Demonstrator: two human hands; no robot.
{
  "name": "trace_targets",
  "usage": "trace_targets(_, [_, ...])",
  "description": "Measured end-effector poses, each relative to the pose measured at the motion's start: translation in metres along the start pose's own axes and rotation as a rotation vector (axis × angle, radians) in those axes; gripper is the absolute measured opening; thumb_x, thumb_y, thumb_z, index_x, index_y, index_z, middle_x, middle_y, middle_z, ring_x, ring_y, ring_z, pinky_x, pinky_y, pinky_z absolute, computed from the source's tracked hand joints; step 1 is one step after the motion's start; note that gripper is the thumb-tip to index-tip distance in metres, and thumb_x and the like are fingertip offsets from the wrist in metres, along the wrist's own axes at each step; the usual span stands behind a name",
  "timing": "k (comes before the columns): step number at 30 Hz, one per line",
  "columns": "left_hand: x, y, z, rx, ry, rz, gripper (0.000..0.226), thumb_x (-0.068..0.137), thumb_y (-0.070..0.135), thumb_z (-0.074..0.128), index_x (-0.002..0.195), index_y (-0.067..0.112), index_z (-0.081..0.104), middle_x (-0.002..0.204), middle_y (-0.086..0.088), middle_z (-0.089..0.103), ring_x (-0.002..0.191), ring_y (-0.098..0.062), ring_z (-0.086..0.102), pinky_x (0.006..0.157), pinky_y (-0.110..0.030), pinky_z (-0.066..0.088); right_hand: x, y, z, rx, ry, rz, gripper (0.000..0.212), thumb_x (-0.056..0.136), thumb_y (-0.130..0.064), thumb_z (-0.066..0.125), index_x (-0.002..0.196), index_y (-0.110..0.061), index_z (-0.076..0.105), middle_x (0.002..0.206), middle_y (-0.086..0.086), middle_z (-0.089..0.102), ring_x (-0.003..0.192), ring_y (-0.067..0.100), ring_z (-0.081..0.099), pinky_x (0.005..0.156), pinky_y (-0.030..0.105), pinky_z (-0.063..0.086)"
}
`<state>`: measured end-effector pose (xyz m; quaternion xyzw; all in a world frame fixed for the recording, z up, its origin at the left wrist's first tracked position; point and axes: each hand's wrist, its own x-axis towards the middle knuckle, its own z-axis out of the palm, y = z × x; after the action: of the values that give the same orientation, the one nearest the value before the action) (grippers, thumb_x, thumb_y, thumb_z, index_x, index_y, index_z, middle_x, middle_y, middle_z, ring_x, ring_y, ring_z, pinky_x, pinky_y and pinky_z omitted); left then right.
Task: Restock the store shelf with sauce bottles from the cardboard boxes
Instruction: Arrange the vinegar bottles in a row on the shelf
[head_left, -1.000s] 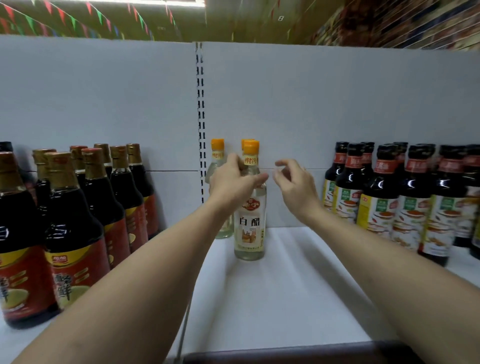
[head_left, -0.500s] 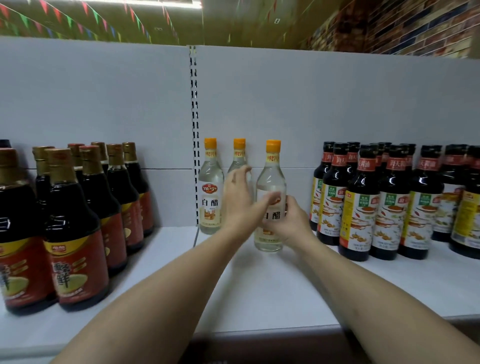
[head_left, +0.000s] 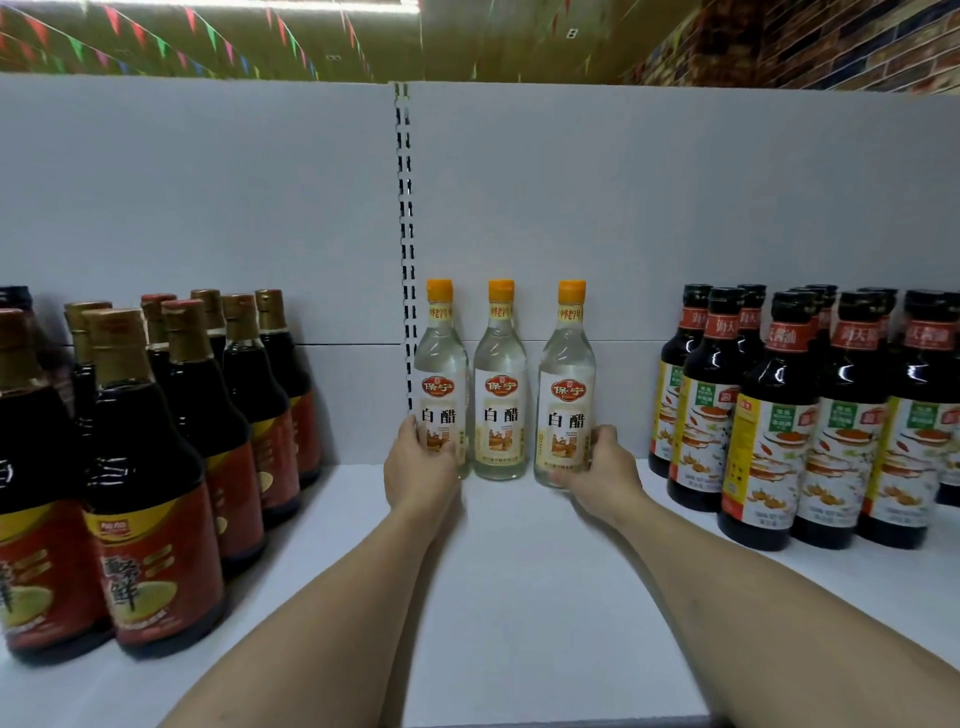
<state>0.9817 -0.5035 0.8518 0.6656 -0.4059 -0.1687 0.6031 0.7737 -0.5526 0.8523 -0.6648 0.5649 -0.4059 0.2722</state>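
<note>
Three clear white-vinegar bottles with orange caps stand upright in a row at the back of the white shelf (head_left: 519, 571). My left hand (head_left: 418, 467) grips the lower part of the left bottle (head_left: 441, 374). My right hand (head_left: 602, 467) grips the base of the right bottle (head_left: 567, 384). The middle bottle (head_left: 500, 384) stands between them, untouched. No cardboard box is in view.
Dark sauce bottles with gold caps and red labels (head_left: 145, 467) crowd the shelf's left side. Dark soy sauce bottles with black caps (head_left: 779, 415) fill the right side. A slotted upright (head_left: 405, 208) runs down the grey back panel.
Both hands dropped from the bottle necks to the bases. The right bottle slid back and right, so the three bottles now stand in one row at the back.
</note>
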Motion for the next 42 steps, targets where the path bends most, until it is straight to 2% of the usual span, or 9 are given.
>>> trace_targets(3, [0.002,-0.004,-0.001,-0.033,0.029,-0.016,0.061,0.095,0.021,0.072,0.151,0.024,0.048,0.14,0.001,0.064,0.127,-0.024,0.061,0.111,-0.045,0.047,0.005,0.004,0.004,-0.042,0.015,-0.014,0.066,0.075,-0.037,0.091,0.121,-0.023,0.047,0.13,0.001,0.067,0.115,0.025,0.065,0.099,0.046,0.053])
trace_targets(8, [0.003,-0.008,-0.001,-0.058,0.028,-0.008,0.062,0.095,0.021,0.074,0.152,0.023,0.049,0.139,0.001,0.065,0.126,-0.022,0.062,0.111,-0.04,0.047,0.004,0.003,0.007,-0.183,0.097,-0.06,0.064,0.077,-0.046,0.087,0.128,-0.02,0.058,0.127,0.002,0.067,0.115,0.026,0.065,0.097,0.045,0.054])
trace_targets(14, [0.001,-0.005,-0.003,-0.011,0.04,0.019,0.063,0.096,0.023,0.073,0.153,0.021,0.046,0.142,-0.002,0.064,0.13,-0.024,0.059,0.109,-0.032,0.042,0.002,0.0,0.008,-0.226,0.075,-0.085,0.047,0.085,-0.04,0.077,0.128,-0.026,0.062,0.122,-0.001,0.07,0.111,0.026,0.066,0.095,0.044,0.056])
trace_targets(17, [0.001,-0.005,-0.002,0.031,0.028,0.028,0.063,0.097,0.025,0.071,0.155,0.021,0.044,0.143,-0.002,0.063,0.131,-0.024,0.058,0.111,-0.035,0.042,-0.001,-0.001,0.007,-0.251,0.1,-0.078,0.051,0.087,-0.039,0.078,0.128,-0.021,0.053,0.122,0.002,0.07,0.108,0.028,0.067,0.09,0.044,0.057])
trace_targets(20, [0.003,-0.007,-0.001,0.064,0.008,0.032,0.065,0.098,0.025,0.07,0.156,0.022,0.042,0.142,-0.001,0.064,0.13,-0.025,0.059,0.109,-0.036,0.044,0.0,-0.002,0.008,-0.288,0.097,-0.079,0.048,0.09,-0.041,0.076,0.125,-0.022,0.05,0.123,0.003,0.069,0.108,0.03,0.067,0.089,0.046,0.057])
trace_targets(30, [0.011,-0.013,0.006,0.164,-0.002,0.035,0.063,0.1,0.025,0.066,0.157,0.025,0.038,0.14,0.001,0.064,0.128,-0.026,0.059,0.104,-0.04,0.047,0.003,0.001,0.009,-0.301,0.093,-0.065,0.042,0.096,-0.041,0.068,0.132,-0.028,0.049,0.118,0.005,0.07,0.104,0.032,0.065,0.085,0.042,0.055])
trace_targets(34, [0.013,-0.015,0.008,0.23,-0.004,0.041,0.059,0.101,0.028,0.064,0.155,0.025,0.038,0.138,0.0,0.066,0.125,-0.029,0.06,0.099,-0.041,0.049,0.002,0.0,0.01,-0.312,0.087,-0.06,0.043,0.098,-0.038,0.067,0.135,-0.026,0.048,0.123,0.006,0.068,0.108,0.033,0.064,0.082,0.039,0.052])
trace_targets(38, [0.014,-0.013,0.008,0.25,-0.003,0.011,0.052,0.1,0.029,0.064,0.148,0.024,0.044,0.135,-0.001,0.067,0.123,-0.03,0.061,0.1,-0.042,0.05,-0.002,-0.006,0.009,-0.332,0.062,-0.036,0.05,0.096,-0.038,0.069,0.138,-0.021,0.049,0.128,0.008,0.067,0.113,0.034,0.063,0.087,0.04,0.053])
trace_targets(42, [0.008,-0.003,0.005,0.268,-0.017,-0.021,0.071,0.099,0.031,0.067,0.159,0.023,0.029,0.148,-0.005,0.058,0.134,-0.034,0.053,0.11,-0.047,0.045,-0.008,-0.017,0.006,-0.317,0.021,0.023,0.054,0.091,-0.042,0.073,0.129,-0.013,0.049,0.127,0.01,0.064,0.117,0.035,0.06,0.089,0.043,0.053])
